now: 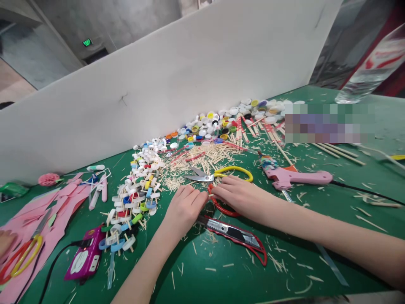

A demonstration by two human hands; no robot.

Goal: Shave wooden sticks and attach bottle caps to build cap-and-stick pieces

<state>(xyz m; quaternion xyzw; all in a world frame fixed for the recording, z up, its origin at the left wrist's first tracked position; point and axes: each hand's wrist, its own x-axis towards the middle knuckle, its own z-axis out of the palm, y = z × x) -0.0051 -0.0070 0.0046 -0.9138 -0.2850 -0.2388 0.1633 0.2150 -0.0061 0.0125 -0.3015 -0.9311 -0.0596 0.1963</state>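
My left hand (186, 205) is closed in a pinch at the middle of the table. Facing it, my right hand (236, 195) is also closed, its fingertips almost meeting the left ones. Between them shows the pale end of a short wooden stick (211, 195); the rest is hidden by my fingers. Scissors (204, 177) with one yellow and one red handle lie open just beyond, the red loop partly under my right hand. A red utility knife (236, 234) rests below both hands. Behind the scissors spreads a heap of wood slivers (205, 158).
Bottle caps fitted with sticks (136, 198) line the left; loose caps (209, 126) lie along the white partition (177, 80). A pink glue gun (294, 177) with a cord lies right. Left are a magenta box (84, 255), pink paper (63, 207), other scissors (28, 253) and another person's hand (6, 241).
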